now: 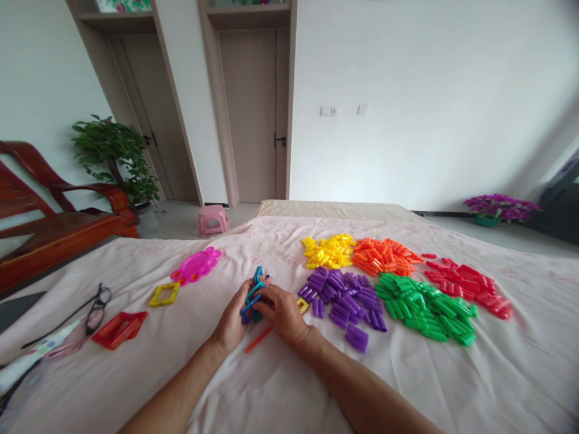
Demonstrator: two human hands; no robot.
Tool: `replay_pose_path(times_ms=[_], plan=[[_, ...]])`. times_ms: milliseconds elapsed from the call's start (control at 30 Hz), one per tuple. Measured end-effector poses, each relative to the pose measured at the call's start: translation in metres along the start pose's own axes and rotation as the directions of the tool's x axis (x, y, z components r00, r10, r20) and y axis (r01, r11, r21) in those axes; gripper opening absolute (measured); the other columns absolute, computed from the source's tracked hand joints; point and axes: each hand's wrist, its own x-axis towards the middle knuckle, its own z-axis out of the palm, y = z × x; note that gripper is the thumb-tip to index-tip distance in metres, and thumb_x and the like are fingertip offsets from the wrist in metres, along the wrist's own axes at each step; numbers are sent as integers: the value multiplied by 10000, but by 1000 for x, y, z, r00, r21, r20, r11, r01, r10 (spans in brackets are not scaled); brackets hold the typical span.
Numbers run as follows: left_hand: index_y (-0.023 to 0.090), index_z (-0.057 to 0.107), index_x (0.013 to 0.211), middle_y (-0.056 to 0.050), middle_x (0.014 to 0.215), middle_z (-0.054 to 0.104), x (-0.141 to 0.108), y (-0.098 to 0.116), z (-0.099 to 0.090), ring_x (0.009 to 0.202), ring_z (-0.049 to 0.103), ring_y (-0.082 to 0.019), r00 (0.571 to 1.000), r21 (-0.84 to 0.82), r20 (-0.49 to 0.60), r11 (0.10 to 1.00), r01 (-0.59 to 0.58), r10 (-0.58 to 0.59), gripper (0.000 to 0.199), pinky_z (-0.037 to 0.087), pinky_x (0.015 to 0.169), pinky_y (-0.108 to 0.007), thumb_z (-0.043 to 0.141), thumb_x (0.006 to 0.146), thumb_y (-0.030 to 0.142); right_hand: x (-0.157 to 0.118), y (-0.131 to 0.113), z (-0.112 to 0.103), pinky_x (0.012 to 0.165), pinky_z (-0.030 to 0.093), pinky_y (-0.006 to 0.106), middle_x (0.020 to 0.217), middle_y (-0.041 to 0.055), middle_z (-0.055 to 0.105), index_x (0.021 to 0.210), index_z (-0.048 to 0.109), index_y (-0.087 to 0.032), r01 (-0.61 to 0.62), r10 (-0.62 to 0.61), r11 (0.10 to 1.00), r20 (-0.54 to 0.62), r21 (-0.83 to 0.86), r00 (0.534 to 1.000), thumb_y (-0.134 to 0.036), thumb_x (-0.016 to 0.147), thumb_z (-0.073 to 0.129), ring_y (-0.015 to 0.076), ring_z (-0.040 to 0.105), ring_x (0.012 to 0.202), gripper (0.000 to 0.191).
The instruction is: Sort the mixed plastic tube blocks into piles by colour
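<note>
My left hand is wrapped around several blue plastic frame pieces, which stand tilted one behind another. With its fingers closed, my right hand grips the same blue pieces from the other side; its fingertips are partly hidden. Beneath the hands an orange-red stick lies on the cloth. A yellow frame piece shows just beyond my right hand, partly covered by it. Close by on the right is a pile of purple plastic pieces.
Yellow, orange, green and red piles lie to the right on the pale bedsheet. On the left are a pink tray, a yellow square frame, red frames and glasses.
</note>
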Motion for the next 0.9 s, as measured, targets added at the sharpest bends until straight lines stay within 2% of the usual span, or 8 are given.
replay_pose_path(times_ms=[100, 200, 367, 467, 667, 800, 900], plan=[[238, 659, 1229, -78, 1326, 631, -2, 0, 1, 1265, 543, -232, 999, -9, 35, 1000, 24, -24, 434, 453, 1019, -329, 562, 886, 486, -1, -4, -1, 707, 431, 241, 822, 3, 640, 782, 644, -221, 14, -12, 998, 16, -68, 1000, -201, 829, 670, 158, 588, 766, 57], [260, 647, 1242, -67, 1334, 623, -3, 0, 3, 1283, 525, -233, 999, -5, 49, 1000, 13, -12, 428, 448, 1026, -335, 578, 882, 481, -2, -6, 0, 718, 427, 241, 852, 8, 643, 802, 631, -215, 22, -18, 994, 39, -104, 999, -165, 813, 672, 161, 591, 786, 65], [246, 676, 1175, -83, 1196, 683, -3, -2, 5, 1204, 579, -239, 998, -10, 47, 999, 32, -31, 449, 484, 973, -338, 580, 859, 549, -4, -8, -2, 738, 435, 246, 886, 10, 639, 861, 639, -228, 52, -46, 991, 53, -122, 998, -165, 814, 650, 164, 592, 818, 79], [242, 671, 1167, -82, 1114, 697, -2, -3, 6, 1131, 612, -232, 998, -20, 66, 1000, 4, -3, 432, 513, 917, -327, 568, 871, 539, -3, -11, -8, 750, 438, 246, 899, 22, 612, 877, 637, -225, 99, -94, 988, 50, -116, 994, -164, 838, 621, 161, 581, 831, 74], [198, 678, 1024, -66, 1031, 698, 0, 2, 5, 985, 642, -195, 989, 112, -17, 984, -142, 145, 296, 518, 846, -271, 610, 874, 444, -3, -18, -13, 725, 437, 240, 859, 20, 583, 875, 617, -209, 147, -146, 988, 27, -41, 989, -237, 899, 583, 141, 557, 772, 50], [189, 669, 1011, -48, 981, 702, 3, 4, 1, 945, 650, -176, 987, 151, -41, 978, -145, 153, 265, 504, 847, -257, 680, 834, 385, -4, -21, -11, 716, 446, 248, 818, 17, 590, 887, 638, -194, 159, -158, 987, -28, 23, 987, -278, 912, 568, 143, 564, 762, 112], [182, 673, 1011, -46, 959, 695, 5, 2, -3, 884, 647, -165, 981, 163, -101, 976, -146, 164, 297, 510, 809, -264, 714, 801, 388, -3, -22, -11, 707, 456, 246, 823, 17, 617, 915, 665, -188, 95, -87, 992, -93, 80, 992, -277, 912, 560, 137, 582, 752, 138]])
